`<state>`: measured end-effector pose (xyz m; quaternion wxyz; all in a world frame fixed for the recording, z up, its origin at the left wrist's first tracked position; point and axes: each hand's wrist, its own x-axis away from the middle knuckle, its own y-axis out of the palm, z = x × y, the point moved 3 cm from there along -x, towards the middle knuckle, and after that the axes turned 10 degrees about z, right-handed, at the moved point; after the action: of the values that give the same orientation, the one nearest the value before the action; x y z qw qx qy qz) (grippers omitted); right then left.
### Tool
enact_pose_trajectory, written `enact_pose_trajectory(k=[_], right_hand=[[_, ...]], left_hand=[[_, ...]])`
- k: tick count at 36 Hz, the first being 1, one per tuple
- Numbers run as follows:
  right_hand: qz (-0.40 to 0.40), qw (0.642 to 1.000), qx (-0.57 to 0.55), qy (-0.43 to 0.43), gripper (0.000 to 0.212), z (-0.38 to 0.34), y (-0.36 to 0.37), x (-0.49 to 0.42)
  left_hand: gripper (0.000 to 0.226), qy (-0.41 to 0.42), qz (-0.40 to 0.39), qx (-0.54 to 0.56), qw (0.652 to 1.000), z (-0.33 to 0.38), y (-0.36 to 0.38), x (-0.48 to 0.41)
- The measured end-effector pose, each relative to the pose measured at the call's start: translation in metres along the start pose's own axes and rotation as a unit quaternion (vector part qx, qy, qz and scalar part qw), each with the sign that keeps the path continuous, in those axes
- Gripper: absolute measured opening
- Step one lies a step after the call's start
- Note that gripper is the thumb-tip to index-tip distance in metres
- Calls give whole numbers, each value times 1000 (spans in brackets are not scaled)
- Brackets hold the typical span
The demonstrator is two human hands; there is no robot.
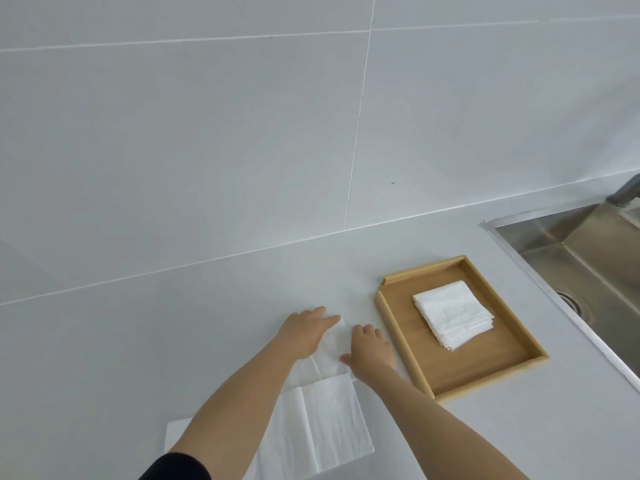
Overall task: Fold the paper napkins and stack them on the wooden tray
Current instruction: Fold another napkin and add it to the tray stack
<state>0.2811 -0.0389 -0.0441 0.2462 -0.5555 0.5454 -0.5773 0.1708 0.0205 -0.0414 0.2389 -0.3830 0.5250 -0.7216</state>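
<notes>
A white paper napkin (330,353) lies flat on the grey counter between my hands. My left hand (304,332) presses flat on its left part with fingers stretched toward its far corner. My right hand (369,348) rests on its right edge, fingers curled down on the paper. Nearer to me lies a pile of unfolded napkins (325,424), partly hidden by my left forearm. To the right stands the wooden tray (398,341) with a stack of folded napkins (452,318) in its middle.
A steel sink (588,258) is set into the counter at the far right, close behind the tray, with a tap base (627,190) at its back. A tiled wall (242,133) rises behind the counter (173,323).
</notes>
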Motion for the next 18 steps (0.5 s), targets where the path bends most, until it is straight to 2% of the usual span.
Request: enact_pose_trajectory(k=[8, 11, 13, 15, 18], right_hand=[[-33, 998, -33, 42, 46, -3, 4, -12], [-35, 998, -45, 29, 33, -4, 4, -16], [-28, 998, -51, 18, 12, -4, 4, -19], [-16, 998, -60, 11, 19, -7, 0, -21], [9, 997, -79, -5, 8, -11, -10, -28]], left_hand=[[53, 69, 1, -32, 997, 17, 4, -23], [44, 73, 14, -36, 997, 15, 3, -27], [37, 69, 16, -42, 997, 10, 5, -31], [34, 60, 22, -41, 997, 5, 3, -31], [28, 23, 40, -30, 998, -4, -7, -32]])
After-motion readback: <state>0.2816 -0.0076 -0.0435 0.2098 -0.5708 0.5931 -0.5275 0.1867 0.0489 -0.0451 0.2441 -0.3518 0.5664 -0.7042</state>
